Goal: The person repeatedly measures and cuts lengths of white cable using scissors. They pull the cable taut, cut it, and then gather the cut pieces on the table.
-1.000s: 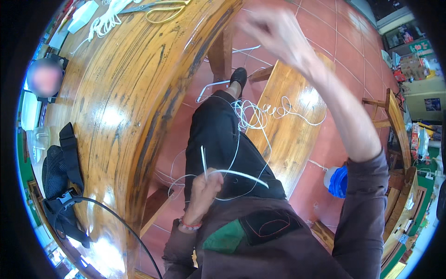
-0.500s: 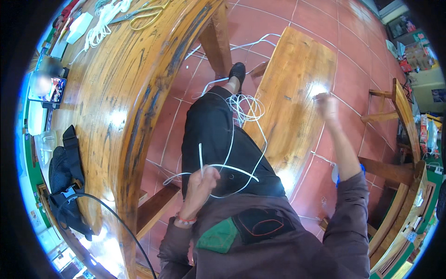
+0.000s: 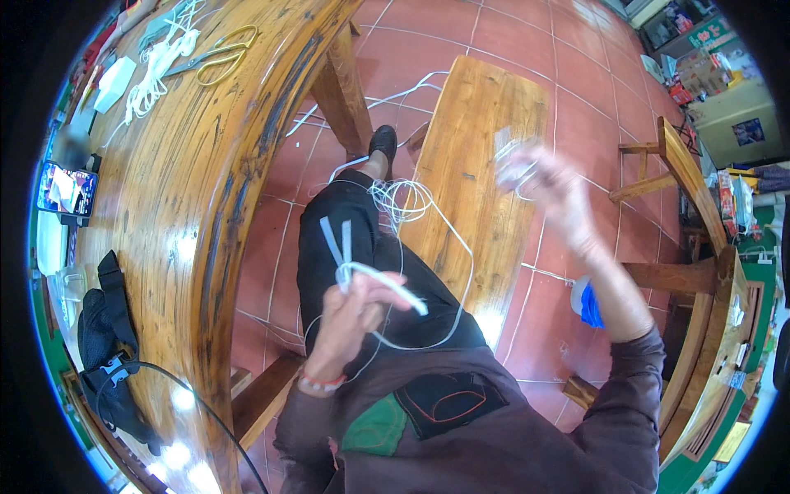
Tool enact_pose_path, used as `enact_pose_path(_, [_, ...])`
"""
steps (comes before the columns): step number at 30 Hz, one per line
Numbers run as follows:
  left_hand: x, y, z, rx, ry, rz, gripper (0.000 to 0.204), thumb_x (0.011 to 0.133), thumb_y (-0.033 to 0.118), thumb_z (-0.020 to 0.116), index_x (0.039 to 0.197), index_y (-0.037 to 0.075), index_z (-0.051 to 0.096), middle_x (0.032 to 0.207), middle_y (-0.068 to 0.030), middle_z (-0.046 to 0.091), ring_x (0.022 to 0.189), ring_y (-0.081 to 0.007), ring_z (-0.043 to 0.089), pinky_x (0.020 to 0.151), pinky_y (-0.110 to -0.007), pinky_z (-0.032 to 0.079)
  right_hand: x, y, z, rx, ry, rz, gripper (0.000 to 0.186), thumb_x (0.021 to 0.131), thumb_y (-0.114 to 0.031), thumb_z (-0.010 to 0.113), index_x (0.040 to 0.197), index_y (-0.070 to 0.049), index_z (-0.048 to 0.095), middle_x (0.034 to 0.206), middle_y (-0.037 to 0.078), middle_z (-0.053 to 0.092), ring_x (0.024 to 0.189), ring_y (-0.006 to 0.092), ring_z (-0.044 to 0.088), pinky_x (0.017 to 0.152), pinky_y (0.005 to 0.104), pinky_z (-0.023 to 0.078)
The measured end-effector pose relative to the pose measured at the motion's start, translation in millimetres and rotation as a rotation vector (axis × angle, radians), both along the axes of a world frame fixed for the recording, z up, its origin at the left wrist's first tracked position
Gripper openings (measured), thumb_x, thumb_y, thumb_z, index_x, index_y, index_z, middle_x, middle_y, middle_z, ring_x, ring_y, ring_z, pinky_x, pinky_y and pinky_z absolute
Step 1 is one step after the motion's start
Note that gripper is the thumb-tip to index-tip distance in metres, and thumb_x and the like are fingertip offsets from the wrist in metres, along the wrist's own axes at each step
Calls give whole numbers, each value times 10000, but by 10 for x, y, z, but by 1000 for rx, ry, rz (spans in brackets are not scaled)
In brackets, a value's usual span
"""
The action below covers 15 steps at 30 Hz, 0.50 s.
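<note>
My left hand (image 3: 346,317) is above my lap, its fingers pinched on a flat white cord (image 3: 385,286). Two short ends stick up from the grip, and another piece points right. A loose coil of thin white cord (image 3: 407,202) lies over my knee, with one long loop running down to the lap. Over the bench, my right hand (image 3: 561,193) is raised and smeared by motion. Its fingers are closed round a whitish, partly see-through bundle (image 3: 514,171), too blurred to name.
A wooden bench (image 3: 477,107) stands ahead, and a thick wooden table (image 3: 164,206) is at my left. On the table are gold-handled scissors (image 3: 226,56), a white cord bundle (image 3: 156,74), a phone (image 3: 67,189) and a black strapped bag (image 3: 111,313). Wooden chair (image 3: 695,198) at right.
My right hand has lifted off the bench, moved left and now holds the whitish bundle. My left hand has risen slightly with the cord, and the view has shifted.
</note>
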State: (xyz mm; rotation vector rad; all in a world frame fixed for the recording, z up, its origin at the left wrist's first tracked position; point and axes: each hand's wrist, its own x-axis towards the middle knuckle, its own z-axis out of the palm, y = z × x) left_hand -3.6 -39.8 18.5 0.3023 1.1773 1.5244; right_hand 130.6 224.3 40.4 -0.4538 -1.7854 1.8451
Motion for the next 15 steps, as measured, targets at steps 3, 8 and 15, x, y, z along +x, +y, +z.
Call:
enact_pose_path(3, [113,313,-160,-56,-281,-62,409,933,316,330,1026,-37,513,886,-156,613,419,-21,306,403,-176,251,-140,-747,-14,814,-91,181,150,704,-19,598,849,-58,592,892,62,570,755,171,593,620,273,494])
enact_pose_path(8, [240,401,-286,49,-537,-122,440,929,317,341,1091,-63,494,984,-116,582,838,-143,587,701,-234,476,15,-1241,-110,923,-8,220,202,610,6,613,803,-56,604,822,38,606,743,180,605,594,293,473])
enact_pose_path(15, [299,442,-394,29,-529,-113,369,923,246,392,1148,-33,477,852,-51,560,569,-26,454,511,-153,377,185,-1284,-102,927,-24,36,150,582,-42,635,729,-55,609,841,45,606,797,166,581,675,316,428])
